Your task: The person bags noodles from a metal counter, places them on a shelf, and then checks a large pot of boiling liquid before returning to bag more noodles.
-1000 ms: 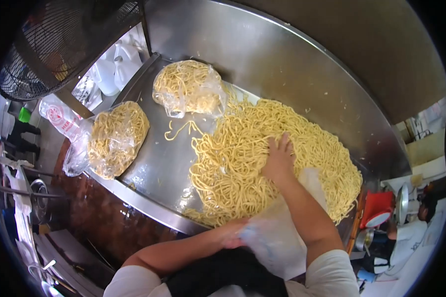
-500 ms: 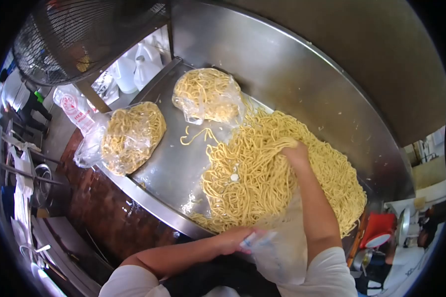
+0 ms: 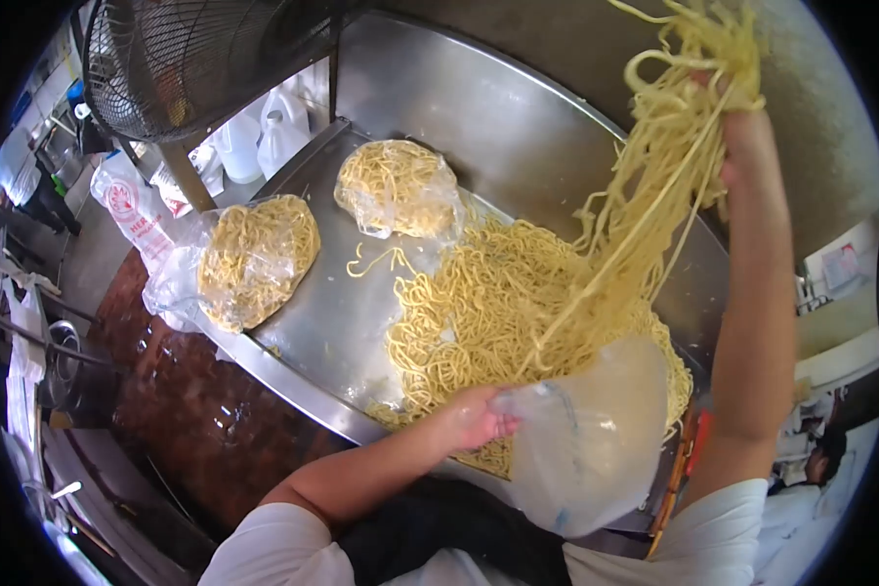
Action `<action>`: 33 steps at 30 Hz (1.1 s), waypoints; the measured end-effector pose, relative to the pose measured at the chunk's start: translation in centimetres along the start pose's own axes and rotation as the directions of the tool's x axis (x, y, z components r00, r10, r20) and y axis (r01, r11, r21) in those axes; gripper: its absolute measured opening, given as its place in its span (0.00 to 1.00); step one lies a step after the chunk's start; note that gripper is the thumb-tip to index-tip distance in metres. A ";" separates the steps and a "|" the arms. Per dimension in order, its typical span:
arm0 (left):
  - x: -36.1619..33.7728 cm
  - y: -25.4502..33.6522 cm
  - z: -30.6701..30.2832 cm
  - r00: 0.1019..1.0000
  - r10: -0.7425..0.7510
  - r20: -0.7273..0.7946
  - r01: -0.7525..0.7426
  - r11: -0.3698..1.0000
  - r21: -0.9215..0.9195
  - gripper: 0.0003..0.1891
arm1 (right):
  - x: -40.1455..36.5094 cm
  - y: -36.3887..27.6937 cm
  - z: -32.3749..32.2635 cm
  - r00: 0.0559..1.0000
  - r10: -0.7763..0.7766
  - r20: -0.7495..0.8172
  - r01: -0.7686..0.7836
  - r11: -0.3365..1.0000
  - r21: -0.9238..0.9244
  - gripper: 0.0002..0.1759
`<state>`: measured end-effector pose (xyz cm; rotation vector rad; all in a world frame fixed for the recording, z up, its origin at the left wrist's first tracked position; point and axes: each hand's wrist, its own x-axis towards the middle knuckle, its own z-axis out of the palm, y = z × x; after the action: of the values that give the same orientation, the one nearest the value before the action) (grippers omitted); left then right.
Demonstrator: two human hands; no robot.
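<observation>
My right hand [image 3: 744, 127] is raised high at the upper right, gripping a long bunch of yellow noodles [image 3: 645, 195] that trails down to the loose noodle pile [image 3: 479, 303] on the steel table [image 3: 332, 322]. My left hand [image 3: 474, 422] holds the rim of a clear plastic bag [image 3: 591, 439] at the table's near edge, below the hanging strands.
Two filled noodle bags lie on the table: one [image 3: 254, 256] at the left edge, one [image 3: 396, 186] further back. A steel back wall [image 3: 498, 107] rises behind. A fan [image 3: 195, 59] and white jugs [image 3: 264, 137] stand at the upper left. Wet floor [image 3: 176, 391] lies below.
My right hand has dug into the pile, closed on noodles and lifted them high to the upper right. My left hand has raised the bag's mouth up beside the table edge.
</observation>
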<state>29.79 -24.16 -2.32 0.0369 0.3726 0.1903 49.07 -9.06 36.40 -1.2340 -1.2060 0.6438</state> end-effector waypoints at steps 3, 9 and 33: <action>-1.3 1.9 0.1 0.991 0.106 -0.081 -0.109 0.994 -0.029 0.16 | -4.1 7.2 0.0 0.989 0.142 0.052 -0.143 0.989 0.030 0.14; -1.1 6.3 -2.9 0.957 0.224 -0.185 -0.239 0.969 -0.065 0.13 | -26.4 21.8 4.8 0.813 0.567 -0.132 -0.515 0.594 -0.618 0.19; -10.1 -0.4 -4.3 0.953 0.148 -0.266 -0.083 0.967 0.240 0.16 | -13.0 31.6 6.6 0.680 0.615 0.399 0.246 0.322 -0.914 0.12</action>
<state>19.10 -26.44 -2.73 0.2598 0.6776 0.2706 45.99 -9.63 1.73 -2.3154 -2.3320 0.6168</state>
